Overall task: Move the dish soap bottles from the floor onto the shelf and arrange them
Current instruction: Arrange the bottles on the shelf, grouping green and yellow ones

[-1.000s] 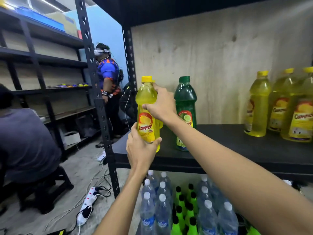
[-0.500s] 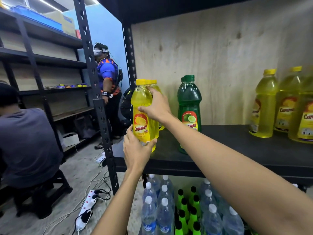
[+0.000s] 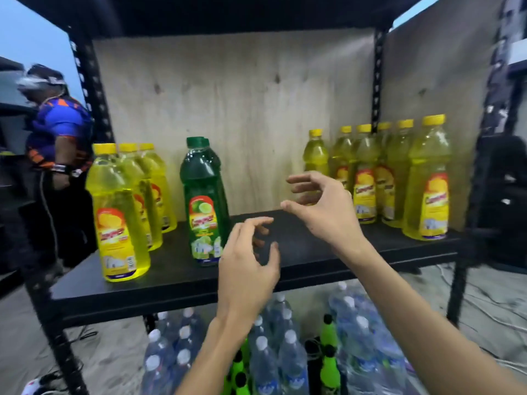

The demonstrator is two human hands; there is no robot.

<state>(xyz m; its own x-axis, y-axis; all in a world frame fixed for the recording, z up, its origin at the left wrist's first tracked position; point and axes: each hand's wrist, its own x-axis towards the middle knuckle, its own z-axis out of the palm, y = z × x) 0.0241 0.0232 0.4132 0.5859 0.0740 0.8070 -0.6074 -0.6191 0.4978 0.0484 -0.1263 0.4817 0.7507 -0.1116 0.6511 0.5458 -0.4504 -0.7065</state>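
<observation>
Both hands, left (image 3: 247,269) and right (image 3: 323,208), empty with fingers spread before the shelf (image 3: 182,289); yellow bottle (image 3: 117,215) and green bottle (image 3: 206,203) upright, caps up.

Three bottles (image 3: 119,218) lined front-to-back at shelf (image 3: 313,246) left; two bottles (image 3: 206,206) just right of them; bottle cluster (image 3: 393,178) at right; water bottles (image 3: 273,352) stacked below.
</observation>
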